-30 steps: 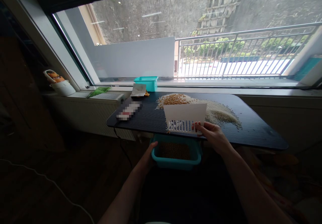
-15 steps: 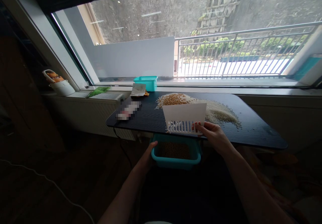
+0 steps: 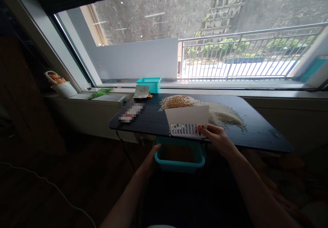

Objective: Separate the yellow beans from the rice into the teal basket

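Observation:
My left hand [image 3: 153, 155] grips the left rim of a turquoise plastic tub [image 3: 179, 166], its thumb over the edge. Brown beans or grains [image 3: 179, 152] cover the tub's bottom. The tub sits just below the table's front edge. Between the thumb and fingers of my right hand [image 3: 215, 135] is a white slotted scraper [image 3: 188, 116], pinched at its lower right corner. Its row of slots is near the table edge, above the tub. Behind it on the table lie a heap of tan beans [image 3: 179, 101] and a spread of white rice [image 3: 222, 113].
The dark table [image 3: 258, 132] stands against the window sill. A second turquoise tub [image 3: 151, 85] and a paper packet [image 3: 141, 91] are at its back left. A blurred-out flat object [image 3: 132, 112] lies at the left. A radiator [image 3: 102, 113] and a white pot [image 3: 64, 89] are farther left.
The scraper and my right hand have shifted very slightly left. The tub and my left hand look almost unmoved.

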The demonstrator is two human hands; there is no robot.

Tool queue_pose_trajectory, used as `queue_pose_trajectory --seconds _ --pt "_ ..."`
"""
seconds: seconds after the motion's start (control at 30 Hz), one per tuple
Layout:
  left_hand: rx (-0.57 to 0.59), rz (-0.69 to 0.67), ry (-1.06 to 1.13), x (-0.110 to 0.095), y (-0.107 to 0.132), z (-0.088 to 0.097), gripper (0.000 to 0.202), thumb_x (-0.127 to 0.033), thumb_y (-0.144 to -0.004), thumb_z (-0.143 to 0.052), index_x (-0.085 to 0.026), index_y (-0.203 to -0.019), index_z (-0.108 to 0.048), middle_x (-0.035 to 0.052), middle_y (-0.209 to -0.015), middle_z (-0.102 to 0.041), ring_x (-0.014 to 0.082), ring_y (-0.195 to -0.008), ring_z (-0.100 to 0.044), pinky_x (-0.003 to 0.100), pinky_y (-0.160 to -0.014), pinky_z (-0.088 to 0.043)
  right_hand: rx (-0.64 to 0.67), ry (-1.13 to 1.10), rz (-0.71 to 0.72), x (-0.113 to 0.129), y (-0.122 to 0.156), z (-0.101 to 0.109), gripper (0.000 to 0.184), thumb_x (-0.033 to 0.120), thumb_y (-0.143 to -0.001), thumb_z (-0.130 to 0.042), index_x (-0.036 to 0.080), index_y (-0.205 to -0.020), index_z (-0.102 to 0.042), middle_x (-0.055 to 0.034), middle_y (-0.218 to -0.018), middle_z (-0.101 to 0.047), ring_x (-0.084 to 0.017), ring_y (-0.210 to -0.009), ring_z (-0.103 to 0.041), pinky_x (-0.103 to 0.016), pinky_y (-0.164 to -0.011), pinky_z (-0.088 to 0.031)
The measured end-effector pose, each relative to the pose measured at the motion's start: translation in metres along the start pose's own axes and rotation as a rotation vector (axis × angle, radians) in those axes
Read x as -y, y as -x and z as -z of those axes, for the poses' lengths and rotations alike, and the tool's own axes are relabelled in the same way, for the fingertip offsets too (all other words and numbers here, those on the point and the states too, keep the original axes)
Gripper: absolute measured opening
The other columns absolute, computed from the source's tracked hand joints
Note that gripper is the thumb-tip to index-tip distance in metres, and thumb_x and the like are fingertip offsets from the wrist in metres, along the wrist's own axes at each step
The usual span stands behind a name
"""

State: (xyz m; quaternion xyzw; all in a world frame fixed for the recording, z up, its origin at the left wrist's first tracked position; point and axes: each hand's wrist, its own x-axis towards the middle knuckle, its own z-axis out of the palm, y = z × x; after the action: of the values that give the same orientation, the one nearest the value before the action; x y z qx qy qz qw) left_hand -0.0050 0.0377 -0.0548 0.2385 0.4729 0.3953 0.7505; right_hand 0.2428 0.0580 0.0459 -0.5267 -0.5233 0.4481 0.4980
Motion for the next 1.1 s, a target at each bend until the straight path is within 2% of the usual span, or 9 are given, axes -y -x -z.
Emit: queue_pose_trajectory --seconds 0.17,0.47,0.57,0.73,0.83,0.97,1.1 --pt "-0.003 0.006 -0.019 0.0 0.0 0.0 0.056 -0.052 -0.076 -0.049 -0.017 -0.12 -0.053 0.0093 -0.11 -0.064 0.0253 -0.101 -0.059 0.034 -0.08 -0.047 -0.026 0.016 0.015 0.0 0.002 0.001 0.039 0.05 -0.061 -0.068 0.016 -0.079 -0.072 -0.0055 -0.076 -0.07 -0.02 -0.068 -0.061 -0.031 -0.06 -0.049" --pt "-0.001 -0.004 -0.019 0.001 0.0 -0.001 0.057 -0.052 -0.077 -0.048 -0.017 -0.122 -0.051 0.0094 -0.111 -0.063 0.0252 -0.102 -0.058 0.034 -0.08 -0.046 -0.017 -0.033 -0.006 0.001 0.003 -0.018 0.036 0.048 -0.062 -0.068 0.017 -0.079 -0.072 -0.0052 -0.074 -0.07 -0.02 -0.067 -0.062 -0.029 -0.057 -0.05" --pt "0.001 0.009 -0.013 0.0 0.001 -0.001 0.057 -0.052 -0.077 -0.048 -0.017 -0.122 -0.051 0.0092 -0.112 -0.063 0.0248 -0.102 -0.058 0.033 -0.08 -0.046 -0.023 -0.032 -0.01 -0.002 0.003 -0.018 0.036 0.049 -0.061 -0.068 0.016 -0.077 -0.072 -0.0057 -0.073 -0.07 -0.02 -0.065 -0.062 -0.03 -0.057 -0.052" --pt "-0.002 0.01 -0.017 0.001 0.0 0.001 0.056 -0.052 -0.077 -0.047 -0.017 -0.119 -0.053 0.0088 -0.113 -0.063 0.0257 -0.104 -0.057 0.034 -0.079 -0.047 -0.17 0.024 0.024 -0.007 0.003 0.001 0.034 0.05 -0.059 -0.069 0.018 -0.073 -0.071 -0.0048 -0.072 -0.07 -0.023 -0.068 -0.064 -0.033 -0.059 -0.053" --pt "0.011 0.007 -0.015 0.001 0.0 0.001 0.055 -0.052 -0.077 -0.048 -0.017 -0.12 -0.053 0.009 -0.112 -0.063 0.0259 -0.103 -0.058 0.035 -0.08 -0.047 -0.257 0.006 0.043 -0.011 0.01 0.002 0.036 0.051 -0.059 -0.069 0.018 -0.074 -0.071 -0.0051 -0.074 -0.07 -0.025 -0.072 -0.064 -0.034 -0.061 -0.053" --pt "0.008 0.007 -0.016 0.001 -0.001 0.0 0.056 -0.051 -0.077 -0.048 -0.017 -0.121 -0.052 0.0099 -0.112 -0.063 0.0262 -0.103 -0.058 0.036 -0.081 -0.047 -0.265 -0.096 0.044 -0.021 0.026 -0.021 0.043 0.053 -0.058 -0.07 0.017 -0.082 -0.071 -0.0063 -0.079 -0.071 -0.028 -0.079 -0.064 -0.037 -0.068 -0.053" --pt "0.015 0.015 0.0 0.001 -0.002 0.001 0.057 -0.051 -0.077 -0.048 -0.017 -0.122 -0.05 0.0099 -0.113 -0.062 0.0262 -0.104 -0.057 0.036 -0.081 -0.047 -0.199 -0.088 0.094 -0.034 0.035 -0.05 0.038 0.051 -0.066 -0.065 0.017 -0.083 -0.07 -0.0053 -0.082 -0.071 -0.026 -0.082 -0.064 -0.037 -0.074 -0.051"
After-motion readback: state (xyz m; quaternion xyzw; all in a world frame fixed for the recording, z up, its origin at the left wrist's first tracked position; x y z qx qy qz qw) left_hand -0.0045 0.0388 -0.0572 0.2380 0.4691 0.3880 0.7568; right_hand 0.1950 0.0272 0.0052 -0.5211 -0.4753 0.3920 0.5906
